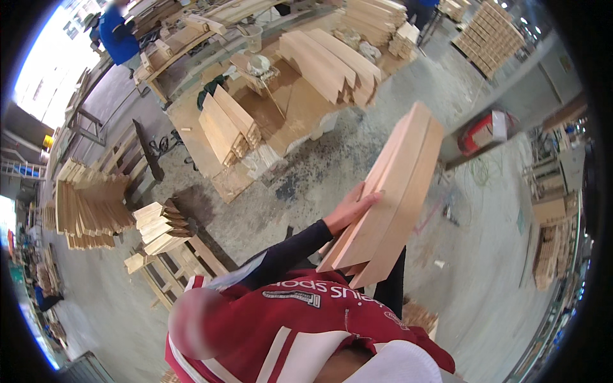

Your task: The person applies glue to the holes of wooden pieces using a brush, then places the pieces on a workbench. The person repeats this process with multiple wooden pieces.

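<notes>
Above floor (472, 281), boards (399, 198) slant; left hand (350, 210) grips.

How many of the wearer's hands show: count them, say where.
1: the left hand, at the left side of the angled-end wooden boards. The right hand isn't visible, possibly behind them.

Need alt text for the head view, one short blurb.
Left hand gripping a bundle of long, pale wooden boards in front of a red top; right hand out of sight. Wood stacks stand around the workshop floor, with a co-worker in blue at upper left.
</notes>
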